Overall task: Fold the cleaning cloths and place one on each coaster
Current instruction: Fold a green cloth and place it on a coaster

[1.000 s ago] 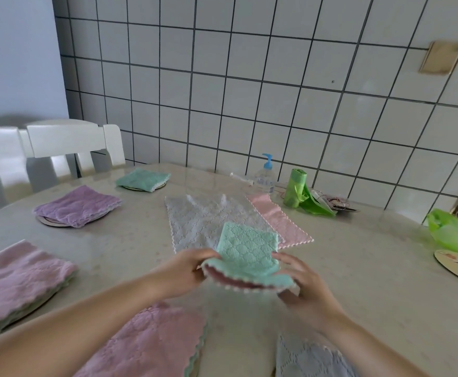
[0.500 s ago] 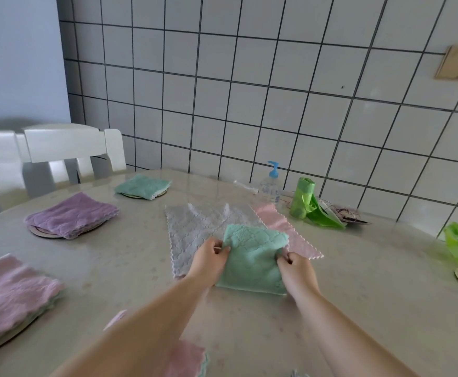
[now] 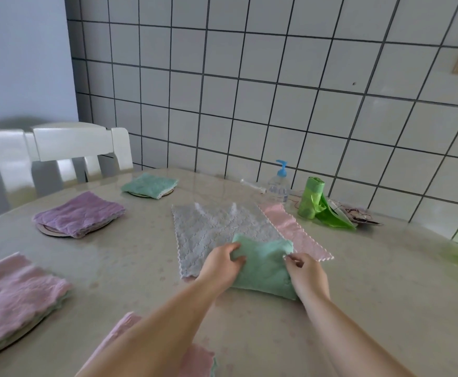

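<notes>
held cloth (image 3: 263, 268): mint green, faint quilted pattern | flat cloth (image 3: 217, 229) under it: pale grey, diamond weave, white scalloped edge | flat cloth (image 3: 295, 229) beside: light pink | folded cloths on coasters: purple (image 3: 79, 213), mint green (image 3: 149, 185), pink (image 3: 13, 295) | table (image 3: 358, 281): beige, speckled | wall tiles (image 3: 276, 104): white, dark grout | chair (image 3: 67, 148): white | pump bottle (image 3: 278, 183): clear, blue top | bag roll (image 3: 310, 198): bright green

A folded green cloth (image 3: 263, 268) lies flat, partly over a spread grey cloth (image 3: 211, 232) that covers most of an unfolded pink cloth (image 3: 295, 232). Farther left, a folded teal cloth (image 3: 149, 185) sits on a round coaster (image 3: 140, 195), a folded purple cloth (image 3: 79, 213) on another coaster (image 3: 51, 231), and a folded pink cloth (image 3: 13, 297) on what seems a third coaster (image 3: 18, 337). Another pink cloth (image 3: 195, 360) lies at the near edge.
</notes>
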`<state>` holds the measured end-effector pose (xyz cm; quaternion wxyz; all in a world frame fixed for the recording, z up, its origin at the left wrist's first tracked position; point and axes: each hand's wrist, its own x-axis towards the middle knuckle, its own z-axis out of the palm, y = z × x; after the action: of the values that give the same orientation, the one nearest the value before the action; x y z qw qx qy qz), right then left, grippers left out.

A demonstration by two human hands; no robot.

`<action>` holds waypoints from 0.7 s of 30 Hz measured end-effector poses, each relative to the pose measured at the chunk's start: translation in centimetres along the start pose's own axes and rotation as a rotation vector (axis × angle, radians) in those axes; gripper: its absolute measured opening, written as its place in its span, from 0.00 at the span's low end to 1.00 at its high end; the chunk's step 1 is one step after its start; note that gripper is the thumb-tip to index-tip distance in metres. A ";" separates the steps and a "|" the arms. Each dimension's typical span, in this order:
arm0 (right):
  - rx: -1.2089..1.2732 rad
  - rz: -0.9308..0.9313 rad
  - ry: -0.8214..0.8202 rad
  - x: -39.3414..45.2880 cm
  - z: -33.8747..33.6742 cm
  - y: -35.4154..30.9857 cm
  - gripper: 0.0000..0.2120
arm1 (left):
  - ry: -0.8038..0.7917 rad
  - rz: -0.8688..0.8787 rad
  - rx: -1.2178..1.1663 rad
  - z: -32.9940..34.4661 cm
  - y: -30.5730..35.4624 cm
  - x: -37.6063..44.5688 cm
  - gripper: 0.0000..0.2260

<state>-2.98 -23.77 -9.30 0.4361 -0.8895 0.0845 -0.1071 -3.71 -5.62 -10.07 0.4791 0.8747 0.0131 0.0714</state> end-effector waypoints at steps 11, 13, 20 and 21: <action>0.021 0.218 -0.139 1.6 -0.4 0.0 0.12 | 0.068 -0.017 0.080 0.5 0.3 -0.2 0.22; 0.113 0.248 -0.104 1.7 -0.3 0.5 0.08 | 0.061 -0.014 0.100 0.5 0.3 -0.1 0.22; 0.094 0.138 -0.063 1.2 -0.4 0.3 0.06 | 0.018 0.003 0.060 0.2 0.4 0.0 0.22; 0.083 0.086 -0.085 1.1 -0.4 0.3 0.08 | -0.001 -0.002 0.051 0.1 0.4 0.1 0.22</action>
<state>-2.04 -24.50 -9.20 0.4798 -0.8700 0.0996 -0.0540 -3.64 -5.92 -9.80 0.4569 0.8866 0.0155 0.0700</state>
